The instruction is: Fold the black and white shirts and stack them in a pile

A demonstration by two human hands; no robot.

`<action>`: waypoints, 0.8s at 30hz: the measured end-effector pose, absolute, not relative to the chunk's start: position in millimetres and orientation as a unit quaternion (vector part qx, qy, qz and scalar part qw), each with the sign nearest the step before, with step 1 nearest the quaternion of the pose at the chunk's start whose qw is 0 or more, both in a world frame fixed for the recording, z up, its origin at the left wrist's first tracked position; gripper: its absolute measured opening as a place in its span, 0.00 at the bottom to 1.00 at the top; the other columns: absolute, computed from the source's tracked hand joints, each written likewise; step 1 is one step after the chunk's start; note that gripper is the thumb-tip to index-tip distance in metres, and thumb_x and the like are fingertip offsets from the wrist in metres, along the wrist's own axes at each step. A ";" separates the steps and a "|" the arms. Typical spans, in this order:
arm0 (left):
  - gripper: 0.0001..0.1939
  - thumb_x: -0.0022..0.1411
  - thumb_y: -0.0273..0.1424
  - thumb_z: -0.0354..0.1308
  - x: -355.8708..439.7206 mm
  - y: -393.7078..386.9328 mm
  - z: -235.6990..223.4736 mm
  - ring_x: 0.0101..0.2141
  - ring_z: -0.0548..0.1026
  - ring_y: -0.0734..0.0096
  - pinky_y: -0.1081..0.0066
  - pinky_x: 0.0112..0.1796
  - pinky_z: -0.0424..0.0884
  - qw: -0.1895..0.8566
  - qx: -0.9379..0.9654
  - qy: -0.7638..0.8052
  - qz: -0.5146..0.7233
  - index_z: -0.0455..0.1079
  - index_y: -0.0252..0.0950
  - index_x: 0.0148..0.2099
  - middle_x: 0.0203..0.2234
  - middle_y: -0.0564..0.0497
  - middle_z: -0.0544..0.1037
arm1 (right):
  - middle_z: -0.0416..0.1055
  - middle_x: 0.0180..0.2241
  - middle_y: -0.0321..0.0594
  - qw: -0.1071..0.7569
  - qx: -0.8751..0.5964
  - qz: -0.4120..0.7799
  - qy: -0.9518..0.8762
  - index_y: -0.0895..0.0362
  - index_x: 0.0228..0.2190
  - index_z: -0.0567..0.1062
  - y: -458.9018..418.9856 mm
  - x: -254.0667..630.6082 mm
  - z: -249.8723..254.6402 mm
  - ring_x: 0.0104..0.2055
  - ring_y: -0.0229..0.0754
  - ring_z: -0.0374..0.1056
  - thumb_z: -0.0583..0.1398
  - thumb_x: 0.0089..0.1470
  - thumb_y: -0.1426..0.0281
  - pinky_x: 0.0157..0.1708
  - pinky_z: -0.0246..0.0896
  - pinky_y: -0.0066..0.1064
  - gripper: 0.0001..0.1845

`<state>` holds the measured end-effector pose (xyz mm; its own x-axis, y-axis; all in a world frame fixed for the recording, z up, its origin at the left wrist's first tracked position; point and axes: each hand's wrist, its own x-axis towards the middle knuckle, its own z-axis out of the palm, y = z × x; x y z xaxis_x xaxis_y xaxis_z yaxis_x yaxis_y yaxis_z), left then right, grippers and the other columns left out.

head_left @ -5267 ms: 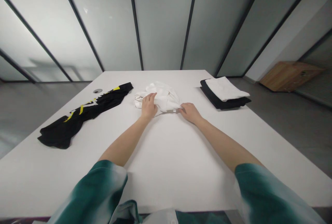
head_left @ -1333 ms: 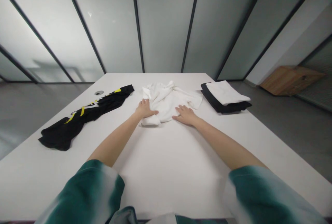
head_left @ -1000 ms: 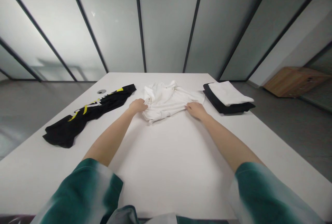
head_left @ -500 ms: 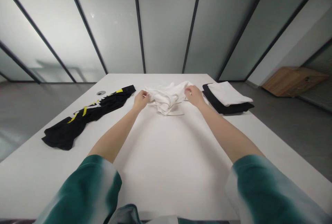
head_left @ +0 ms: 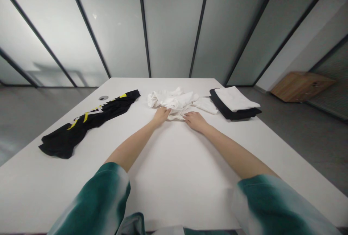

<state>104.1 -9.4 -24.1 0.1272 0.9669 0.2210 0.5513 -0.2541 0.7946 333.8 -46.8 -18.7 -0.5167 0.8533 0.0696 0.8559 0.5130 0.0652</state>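
A crumpled white shirt (head_left: 178,99) lies bunched on the white table (head_left: 174,162), with a flatter flap of it spread to the right. At its near left edge, my left hand (head_left: 161,116) is closed on the fabric, thumb toward the middle. My right hand (head_left: 196,121) has its fingers on the near hem, right of the middle, and seems to pinch it. The fingertips of both hands are partly hidden by the cloth.
To the left lies a long black garment (head_left: 92,122) with yellow and white print. Behind it is a round grommet (head_left: 103,98) in the tabletop. On the right, a folded white cloth (head_left: 236,99) sits on folded black cloth (head_left: 231,115). A wooden cabinet (head_left: 301,86) stands beyond.
Both hands have let go of the shirt's raised far sides and come nearer and closer together, onto its near edge. The shirt has dropped onto the table, its right part spread out.
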 end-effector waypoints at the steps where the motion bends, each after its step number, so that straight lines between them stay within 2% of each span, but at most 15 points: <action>1: 0.16 0.63 0.40 0.51 98.3 -4.7 -21.5 0.43 0.75 0.56 0.59 0.49 0.69 0.319 0.654 0.547 0.415 0.73 0.35 0.32 0.36 0.42 0.80 | 0.70 0.57 0.50 0.011 -0.491 -0.048 -0.870 0.57 0.52 0.77 -46.0 341.2 -17.5 0.59 0.51 0.64 0.51 0.65 0.71 0.57 0.57 0.42 0.20; 4: 0.15 0.61 0.40 0.48 72.3 3.8 -10.0 0.39 0.76 0.60 0.63 0.43 0.71 0.373 0.545 0.544 0.517 0.70 0.36 0.35 0.34 0.46 0.79 | 0.72 0.56 0.49 0.011 -0.506 -0.043 -0.861 0.57 0.49 0.78 -43.4 368.4 -13.9 0.58 0.50 0.65 0.52 0.61 0.75 0.56 0.57 0.40 0.20; 7: 0.05 0.51 0.34 0.52 37.6 0.5 2.7 0.31 0.73 0.68 0.69 0.36 0.71 0.416 0.469 0.524 0.577 0.64 0.39 0.29 0.26 0.52 0.73 | 0.76 0.49 0.48 0.029 -0.532 -0.034 -0.846 0.57 0.40 0.81 -42.7 400.4 -8.7 0.55 0.49 0.68 0.54 0.55 0.77 0.54 0.58 0.37 0.18; 10: 0.05 0.44 0.31 0.53 4.0 -12.0 9.5 0.25 0.67 0.71 0.72 0.29 0.66 0.428 0.493 0.522 0.549 0.58 0.40 0.25 0.20 0.55 0.64 | 0.78 0.36 0.45 0.076 -0.564 0.008 -0.822 0.58 0.28 0.80 -46.4 432.0 -3.7 0.44 0.48 0.71 0.54 0.49 0.76 0.45 0.61 0.33 0.13; 12: 0.04 0.44 0.31 0.52 -12.4 -20.1 10.3 0.24 0.66 0.70 0.72 0.27 0.65 0.407 0.529 0.542 0.510 0.59 0.40 0.25 0.19 0.55 0.62 | 0.74 0.26 0.41 0.143 -0.593 0.058 -0.791 0.57 0.21 0.75 -50.5 449.3 -1.3 0.34 0.46 0.70 0.53 0.49 0.73 0.36 0.61 0.31 0.13; 15: 0.01 0.48 0.31 0.51 -22.9 -26.5 10.3 0.28 0.69 0.67 0.69 0.32 0.67 0.285 0.560 0.616 0.475 0.62 0.40 0.27 0.21 0.54 0.66 | 0.70 0.21 0.38 0.291 -0.617 0.106 -0.723 0.55 0.20 0.71 -54.8 462.8 2.5 0.29 0.45 0.67 0.51 0.49 0.68 0.30 0.59 0.31 0.12; 18: 0.05 0.52 0.30 0.52 -16.5 -28.5 13.8 0.37 0.73 0.62 0.65 0.42 0.68 0.093 0.583 0.667 0.454 0.66 0.39 0.33 0.30 0.50 0.74 | 0.74 0.27 0.41 0.437 -0.595 0.140 -0.659 0.56 0.25 0.73 -53.3 459.0 9.2 0.35 0.47 0.70 0.50 0.50 0.67 0.36 0.63 0.33 0.13; 20: 0.07 0.57 0.30 0.51 -5.5 -30.5 17.2 0.40 0.74 0.61 0.64 0.45 0.68 0.039 0.635 0.653 0.411 0.69 0.39 0.38 0.35 0.47 0.77 | 0.76 0.30 0.44 0.500 -0.582 0.147 -0.625 0.56 0.29 0.74 -49.4 449.1 14.5 0.38 0.47 0.72 0.47 0.54 0.66 0.41 0.64 0.35 0.17; 22: 0.10 0.61 0.33 0.50 8.2 -33.5 18.6 0.41 0.75 0.60 0.63 0.47 0.68 0.041 0.712 0.623 0.321 0.71 0.38 0.39 0.37 0.46 0.78 | 0.77 0.31 0.46 0.508 -0.589 0.114 -0.618 0.57 0.29 0.75 -44.8 435.3 17.8 0.39 0.47 0.72 0.46 0.57 0.65 0.43 0.64 0.36 0.20; 24: 0.13 0.63 0.37 0.51 21.5 -37.3 15.4 0.44 0.75 0.58 0.62 0.50 0.67 0.057 0.775 0.595 0.207 0.73 0.38 0.43 0.41 0.44 0.79 | 0.78 0.33 0.46 0.440 -0.603 0.076 -0.661 0.57 0.31 0.76 -41.5 418.4 16.1 0.41 0.48 0.72 0.48 0.58 0.64 0.45 0.64 0.36 0.19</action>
